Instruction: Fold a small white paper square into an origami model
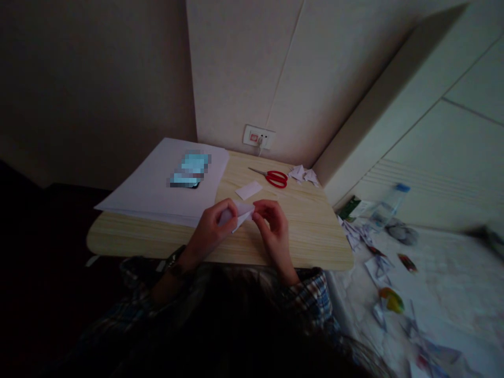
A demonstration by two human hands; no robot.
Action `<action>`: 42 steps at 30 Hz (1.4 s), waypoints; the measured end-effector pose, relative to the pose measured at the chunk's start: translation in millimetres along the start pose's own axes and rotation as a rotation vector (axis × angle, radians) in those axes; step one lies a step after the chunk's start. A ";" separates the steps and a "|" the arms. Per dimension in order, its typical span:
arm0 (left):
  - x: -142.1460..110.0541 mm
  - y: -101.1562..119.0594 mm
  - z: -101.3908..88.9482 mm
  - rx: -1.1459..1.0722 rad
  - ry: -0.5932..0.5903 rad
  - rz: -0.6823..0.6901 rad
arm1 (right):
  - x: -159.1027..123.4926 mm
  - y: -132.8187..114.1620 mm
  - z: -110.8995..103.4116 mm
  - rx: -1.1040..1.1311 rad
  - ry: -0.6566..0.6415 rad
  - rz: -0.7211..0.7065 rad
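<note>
Between my hands, above the near part of the small wooden table (315, 241), is a partly folded piece of white paper (243, 211). My left hand (214, 226) pinches its left side with thumb and forefinger. At its right tip, the thumb and fingers of my right hand (273, 226) close on the paper. A small white paper rectangle (249, 190) lies flat just beyond my hands. Red-handled scissors (271, 177) rest behind it, blades pointing left. Folded paper pieces (303, 175) sit at the back right corner of the table.
Large white sheets (157, 199) cover the table's left side, with a phone (189, 170) on them, its screen blurred. A wall socket (259, 137) with a plug is behind the table. To the right, a bed (452, 283) holds a clear bottle (389, 207) and scattered papers.
</note>
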State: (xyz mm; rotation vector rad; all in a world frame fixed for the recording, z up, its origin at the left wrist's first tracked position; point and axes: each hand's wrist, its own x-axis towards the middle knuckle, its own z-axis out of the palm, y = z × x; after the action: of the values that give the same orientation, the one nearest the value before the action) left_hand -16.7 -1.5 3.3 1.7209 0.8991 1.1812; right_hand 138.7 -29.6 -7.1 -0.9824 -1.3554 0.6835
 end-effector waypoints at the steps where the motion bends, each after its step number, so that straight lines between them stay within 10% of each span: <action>1: -0.1 0.2 -0.2 0.007 0.000 0.004 | 0.0 -0.1 0.0 -0.025 -0.013 -0.003; 42: -2.4 0.1 -2.8 -0.119 0.152 -0.069 | -0.9 -0.7 -1.6 -0.202 0.070 -0.109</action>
State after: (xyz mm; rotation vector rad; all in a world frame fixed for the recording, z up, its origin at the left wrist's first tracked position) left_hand -20.0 -3.0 3.2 1.5094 0.9513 1.3057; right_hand 140.0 -31.0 -6.7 -1.0742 -1.4239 0.4322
